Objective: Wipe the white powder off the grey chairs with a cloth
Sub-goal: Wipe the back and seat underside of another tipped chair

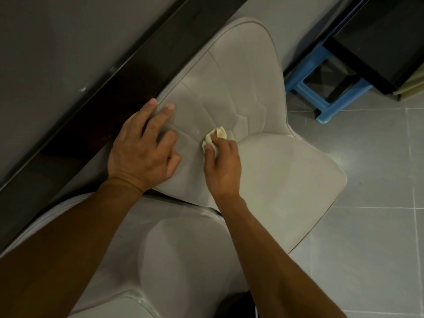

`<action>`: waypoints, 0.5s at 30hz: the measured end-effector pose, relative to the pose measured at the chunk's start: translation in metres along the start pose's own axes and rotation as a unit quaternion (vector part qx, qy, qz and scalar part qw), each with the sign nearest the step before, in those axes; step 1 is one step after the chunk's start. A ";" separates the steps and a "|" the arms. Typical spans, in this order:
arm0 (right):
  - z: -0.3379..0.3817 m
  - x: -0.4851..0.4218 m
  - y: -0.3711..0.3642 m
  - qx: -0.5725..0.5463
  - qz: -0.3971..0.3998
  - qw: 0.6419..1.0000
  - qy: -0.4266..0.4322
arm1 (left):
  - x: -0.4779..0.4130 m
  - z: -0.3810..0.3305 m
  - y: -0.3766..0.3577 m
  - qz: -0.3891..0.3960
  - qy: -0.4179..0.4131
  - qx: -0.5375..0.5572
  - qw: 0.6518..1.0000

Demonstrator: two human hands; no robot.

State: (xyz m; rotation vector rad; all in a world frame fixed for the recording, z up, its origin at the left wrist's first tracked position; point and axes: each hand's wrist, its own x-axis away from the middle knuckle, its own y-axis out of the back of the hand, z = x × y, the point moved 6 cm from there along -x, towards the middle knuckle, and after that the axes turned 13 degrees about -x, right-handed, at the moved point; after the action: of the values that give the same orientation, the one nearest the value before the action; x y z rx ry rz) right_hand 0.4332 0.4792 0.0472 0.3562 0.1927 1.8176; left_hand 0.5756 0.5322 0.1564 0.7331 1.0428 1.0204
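- Cloth (218, 134), small and crumpled, is pinched in the curled fingers (209, 149) of the right hand (223, 167). It is pressed into the crease where back and seat of the farther grey chair (286, 175) meet, at the centre of the frame.
- Left hand (143, 148) is laid flat on the chair back, left of the cloth, with fingers mostly straight and spread and nothing held; the chair appears to be steadied by it.
- Most of the backrest lies above and to the upper right of the cloth. Its seams fan out from the crease, so strokes are probably best led along them.
- White powder is made out only as faint pale traces beside the crease; how much remains cannot be told.
- Nearer grey chair (183, 249), at lower centre, is not touched by the cloth.
- No container is seen.
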 end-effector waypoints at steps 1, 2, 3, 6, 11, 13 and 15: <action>0.013 0.003 0.000 -0.033 -0.016 0.999 0.033 | 0.000 0.000 0.000 0.001 -0.001 -0.001 1.000; 0.025 0.007 -0.005 -0.055 -0.014 0.996 0.062 | 0.000 0.000 0.000 0.001 -0.002 -0.003 1.000; 0.032 0.010 -0.013 -0.064 0.001 0.995 0.078 | 0.000 0.000 0.000 0.001 -0.003 -0.006 1.000; 0.013 0.010 -0.030 -0.053 0.027 0.998 0.024 | 0.000 0.000 -0.002 0.007 -0.001 -0.006 1.000; 0.000 -0.003 -0.006 -0.005 0.016 1.000 -0.023 | 0.001 0.001 -0.002 0.013 -0.001 0.000 1.000; 0.038 -0.006 0.008 -0.071 -0.039 0.996 0.048 | 0.001 0.001 -0.002 0.011 0.001 -0.001 1.000; 0.071 -0.012 0.009 -0.135 -0.066 0.983 0.106 | 0.001 0.001 -0.002 0.008 0.000 0.004 1.000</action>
State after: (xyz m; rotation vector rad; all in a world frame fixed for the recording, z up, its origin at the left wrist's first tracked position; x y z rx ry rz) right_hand 0.4523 0.4618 0.1154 -0.0417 0.1131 1.7205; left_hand 0.5773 0.5322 0.1549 0.7489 1.0446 1.0298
